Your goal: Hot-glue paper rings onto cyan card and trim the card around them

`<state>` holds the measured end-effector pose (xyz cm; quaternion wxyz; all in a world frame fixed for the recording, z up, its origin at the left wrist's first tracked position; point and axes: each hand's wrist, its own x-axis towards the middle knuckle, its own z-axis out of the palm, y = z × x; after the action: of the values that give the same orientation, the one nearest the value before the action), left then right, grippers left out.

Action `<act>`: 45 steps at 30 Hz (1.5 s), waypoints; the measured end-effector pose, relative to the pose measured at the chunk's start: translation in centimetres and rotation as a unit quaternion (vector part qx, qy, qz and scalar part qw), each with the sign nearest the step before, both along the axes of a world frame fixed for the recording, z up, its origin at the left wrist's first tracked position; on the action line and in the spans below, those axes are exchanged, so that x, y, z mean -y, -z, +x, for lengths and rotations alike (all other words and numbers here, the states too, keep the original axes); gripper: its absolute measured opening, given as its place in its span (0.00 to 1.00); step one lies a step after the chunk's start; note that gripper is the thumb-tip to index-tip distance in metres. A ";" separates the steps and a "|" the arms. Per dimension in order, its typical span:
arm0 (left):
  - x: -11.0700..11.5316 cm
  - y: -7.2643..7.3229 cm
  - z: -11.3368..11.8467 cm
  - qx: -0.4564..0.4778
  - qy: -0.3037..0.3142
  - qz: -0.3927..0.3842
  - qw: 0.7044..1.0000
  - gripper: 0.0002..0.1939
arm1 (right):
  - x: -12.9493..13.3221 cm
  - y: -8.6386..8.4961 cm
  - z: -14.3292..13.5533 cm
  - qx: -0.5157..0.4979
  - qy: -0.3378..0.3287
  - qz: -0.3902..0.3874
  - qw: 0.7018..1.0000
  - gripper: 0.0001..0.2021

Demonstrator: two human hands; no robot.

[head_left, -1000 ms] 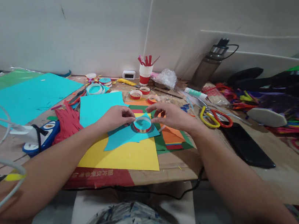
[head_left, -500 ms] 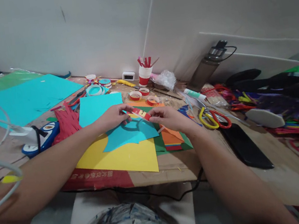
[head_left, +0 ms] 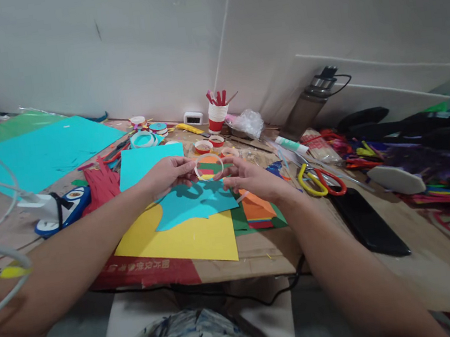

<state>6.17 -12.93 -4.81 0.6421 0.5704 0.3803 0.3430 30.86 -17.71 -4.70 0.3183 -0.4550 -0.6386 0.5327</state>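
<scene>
A thin whitish ring is held up between both hands, its opening facing me. My left hand pinches its left side, and my right hand grips the right side with thumb and fingers. Beneath them lies a cut blue paper, on top of a yellow sheet and green paper. Orange strips are beside it on the right. Just beyond the hands stand small red-and-white rings.
Scissors and a black phone lie to the right. A cup of red sticks and a dark bottle stand behind. Red strips and a blue-and-white device are on the left.
The held piece, seen before from its side with red and yellow showing, now faces me as a round open ring. Both hands stay in nearly the same place.
</scene>
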 end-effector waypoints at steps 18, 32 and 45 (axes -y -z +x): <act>0.3 -0.4 0.0 -0.062 0.000 0.059 0.996 0.24 | 0.7 -0.6 -0.9 0.026 0.006 0.143 0.989 0.28; 0.0 0.2 -0.1 -0.195 0.028 0.230 0.953 0.20 | 0.9 -0.3 -0.4 0.271 -0.018 0.236 0.933 0.37; 1.0 0.6 1.0 -0.261 0.091 0.263 0.925 0.26 | 0.5 -0.6 0.6 0.260 -0.035 0.167 0.950 0.20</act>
<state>7.15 -13.93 -5.45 0.3757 0.8200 0.3771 0.2103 31.43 -18.19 -4.09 0.1936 -0.4957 -0.7945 0.2927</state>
